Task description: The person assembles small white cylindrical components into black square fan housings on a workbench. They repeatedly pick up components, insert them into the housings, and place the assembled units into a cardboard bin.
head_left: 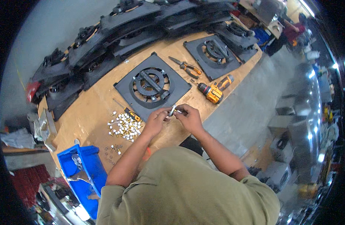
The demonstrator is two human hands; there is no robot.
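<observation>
1. Leftmost, a pile of white-capped fittings (125, 126) lay on the wooden table (80, 116), left of the left hand.
2. A screwdriver (132, 114) lay beside the pile, its shaft pointing away and leftward.
3. The left hand (156, 122) pinched one side of a small pale piece (173, 110), near the black square plate (176, 88).
4. The piece sat between both hands' fingertips, its long axis slanting away and slightly right; neither hand was clearly nearer.
5. The right hand (190, 119) had its fingers bunched at the piece's other side; its exact grip was too small to tell.
</observation>
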